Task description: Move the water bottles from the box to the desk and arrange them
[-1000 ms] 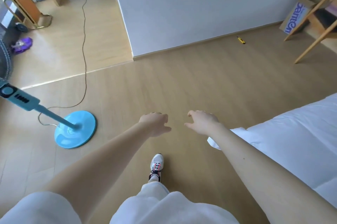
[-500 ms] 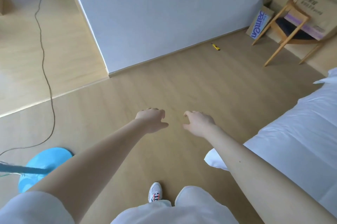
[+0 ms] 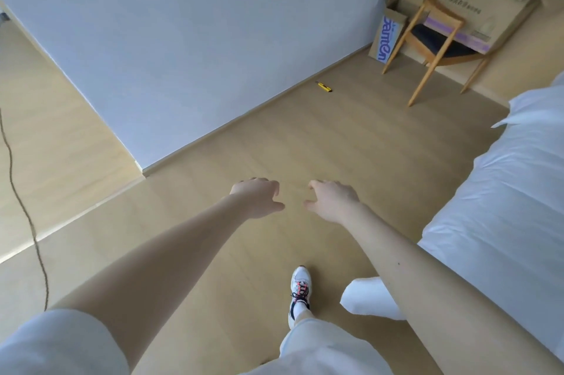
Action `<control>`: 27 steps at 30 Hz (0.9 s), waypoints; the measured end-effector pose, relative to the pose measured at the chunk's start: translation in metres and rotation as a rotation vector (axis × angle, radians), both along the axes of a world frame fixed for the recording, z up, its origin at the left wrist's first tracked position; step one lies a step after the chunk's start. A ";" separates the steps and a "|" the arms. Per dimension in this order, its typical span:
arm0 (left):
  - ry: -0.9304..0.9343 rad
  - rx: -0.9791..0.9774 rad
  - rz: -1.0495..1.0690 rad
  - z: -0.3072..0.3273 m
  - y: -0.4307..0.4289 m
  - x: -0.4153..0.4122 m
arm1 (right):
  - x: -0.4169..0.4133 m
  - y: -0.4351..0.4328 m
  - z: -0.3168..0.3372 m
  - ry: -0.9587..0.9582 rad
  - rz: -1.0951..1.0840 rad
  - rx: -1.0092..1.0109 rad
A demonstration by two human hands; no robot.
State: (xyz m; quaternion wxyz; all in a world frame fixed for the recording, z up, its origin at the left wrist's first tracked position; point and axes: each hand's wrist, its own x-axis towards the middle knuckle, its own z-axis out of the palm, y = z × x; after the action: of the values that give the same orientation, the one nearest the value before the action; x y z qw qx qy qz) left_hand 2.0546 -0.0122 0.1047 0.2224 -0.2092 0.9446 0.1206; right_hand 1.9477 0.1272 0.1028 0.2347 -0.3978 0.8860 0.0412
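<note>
1. Two hands are reaching out front, both holding nothing. The left hand (image 3: 258,197) and right hand (image 3: 331,200) are hovering over the floor (image 3: 335,136), side by side with a small gap, thumbs pointing at each other.
2. Fingers on both are curling loosely, totally relaxed, not gripping or touching anything.
3. Boxes: a big box (image 3: 488,2) is sitting tilted on the chair (image 3: 436,38) in the far right corner, top flaps hanging open. A small box (image 3: 389,35) with blue lettering is standing on the floor just beside the chair's front leg, tucked into the corner by the wall (image 3: 198,38), top open too. I can't see inside either one from here, so there's no telling what they're holding. Both are sitting well apart from the hands.
4. A yellow knife (image 3: 324,87) is lying on the floor near the foot of the wall, between the hands and the chair.
5. A white bed (image 3: 503,206) is filling the right side, and the right arm is stretching along its edge.
6. One shoe (image 3: 300,289) is showing on the floor below the hands, and a cord (image 3: 36,245) is trailing across the floor way off to the left.
</note>
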 end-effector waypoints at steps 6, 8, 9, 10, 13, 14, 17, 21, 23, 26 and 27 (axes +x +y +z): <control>0.028 -0.049 -0.042 0.027 -0.033 -0.109 | -0.105 -0.029 0.021 0.014 -0.069 -0.075; 0.025 -0.054 -0.068 0.032 -0.038 -0.145 | -0.137 -0.033 0.024 0.014 -0.095 -0.081; 0.027 -0.056 -0.082 0.034 -0.039 -0.163 | -0.153 -0.034 0.025 0.017 -0.109 -0.080; 0.033 -0.060 -0.096 0.035 -0.040 -0.180 | -0.168 -0.034 0.025 0.021 -0.125 -0.080; 0.055 -0.061 -0.140 0.037 -0.039 -0.228 | -0.209 -0.033 0.024 0.035 -0.169 -0.071; 0.056 -0.060 -0.159 0.038 -0.038 -0.242 | -0.221 -0.031 0.025 0.040 -0.185 -0.067; 0.054 -0.057 -0.206 0.039 -0.040 -0.282 | -0.252 -0.027 0.026 0.046 -0.242 -0.058; 0.078 -0.029 -0.259 0.037 -0.045 -0.329 | -0.289 -0.026 0.030 0.075 -0.310 -0.055; 0.078 -0.015 -0.294 0.033 -0.047 -0.350 | -0.304 -0.028 0.031 0.087 -0.341 -0.048; 0.088 0.010 -0.348 0.030 -0.057 -0.386 | -0.328 -0.038 0.032 0.095 -0.380 -0.013; 0.096 0.017 -0.364 0.029 -0.062 -0.399 | -0.338 -0.044 0.033 0.102 -0.392 -0.001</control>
State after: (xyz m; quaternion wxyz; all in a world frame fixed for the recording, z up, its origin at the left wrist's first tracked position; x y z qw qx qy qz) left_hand 1.6555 -0.0744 0.1337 0.1968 -0.0268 0.9753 0.0963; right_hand 1.6100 0.0837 0.1359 0.1928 -0.2152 0.9572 0.0146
